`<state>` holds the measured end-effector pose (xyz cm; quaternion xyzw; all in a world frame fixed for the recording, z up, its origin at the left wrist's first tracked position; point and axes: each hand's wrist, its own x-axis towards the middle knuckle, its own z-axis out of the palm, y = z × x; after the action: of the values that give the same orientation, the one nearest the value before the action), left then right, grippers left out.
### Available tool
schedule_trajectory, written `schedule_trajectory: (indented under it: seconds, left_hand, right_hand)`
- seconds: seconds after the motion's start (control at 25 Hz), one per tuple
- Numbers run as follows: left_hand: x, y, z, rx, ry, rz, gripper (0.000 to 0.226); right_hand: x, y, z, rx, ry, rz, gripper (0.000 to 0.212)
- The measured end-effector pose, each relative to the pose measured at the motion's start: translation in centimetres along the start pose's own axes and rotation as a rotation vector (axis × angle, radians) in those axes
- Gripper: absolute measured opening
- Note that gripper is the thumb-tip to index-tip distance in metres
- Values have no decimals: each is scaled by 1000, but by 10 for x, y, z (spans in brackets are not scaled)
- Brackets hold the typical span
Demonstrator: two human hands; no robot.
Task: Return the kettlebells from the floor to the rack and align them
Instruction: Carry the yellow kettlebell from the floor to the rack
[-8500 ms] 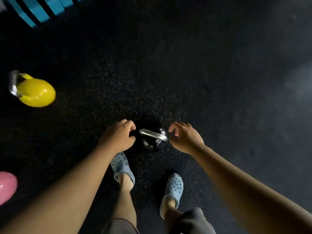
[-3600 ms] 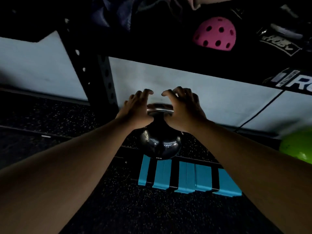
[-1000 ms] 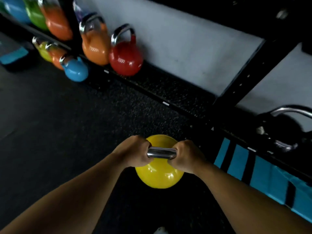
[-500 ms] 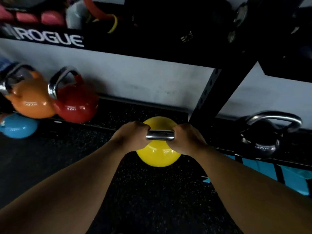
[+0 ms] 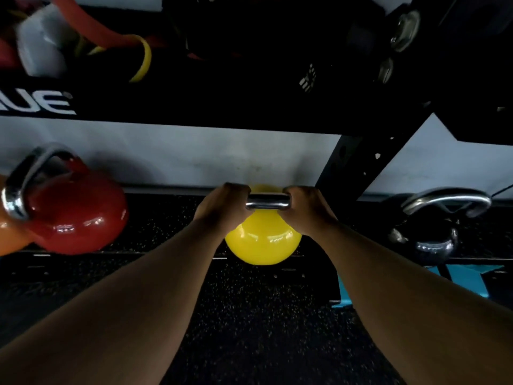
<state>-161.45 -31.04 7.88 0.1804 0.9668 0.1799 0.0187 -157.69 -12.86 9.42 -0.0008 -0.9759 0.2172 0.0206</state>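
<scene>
A yellow kettlebell (image 5: 262,241) with a steel handle hangs at the front edge of the rack's low shelf (image 5: 166,218). My left hand (image 5: 222,207) grips the handle's left end and my right hand (image 5: 306,211) grips its right end. Whether its base touches the shelf I cannot tell. A red kettlebell (image 5: 75,215) stands on the shelf to the left, with an orange one (image 5: 8,237) cut off at the frame edge. A black kettlebell (image 5: 433,234) stands to the right, beyond the rack's black upright (image 5: 358,162).
An upper shelf (image 5: 194,107) of the rack, loaded with bands and dark gear, overhangs the low shelf. A blue block (image 5: 455,279) lies on the floor below the black kettlebell. Speckled black rubber floor (image 5: 249,315) lies under my arms.
I have carried the yellow kettlebell forward and closer to the low shelf, between the red and black ones. Both hands stay on its handle.
</scene>
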Motion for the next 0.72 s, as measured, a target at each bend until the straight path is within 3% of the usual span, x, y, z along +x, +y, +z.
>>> schedule_trajectory:
  seconds: [0.08,0.24,0.4,0.64,0.72]
  left_hand:
    - [13,1,0,-49,-2,-36,19]
    - [39,9,5,-132,-17,-76,12]
    - [55,8,12,-144,2,-86,17]
    - [54,6,14,-168,-8,-88,29]
    - [52,8,10,-170,-20,-88,33]
  right_hand:
    - [14,3,1,16,-6,10,18]
    - [41,19,5,12,-12,122,38]
    - [50,28,10,-3,10,154,43]
    - [50,30,11,-7,8,128,29]
    - [52,31,4,-22,-74,106,33]
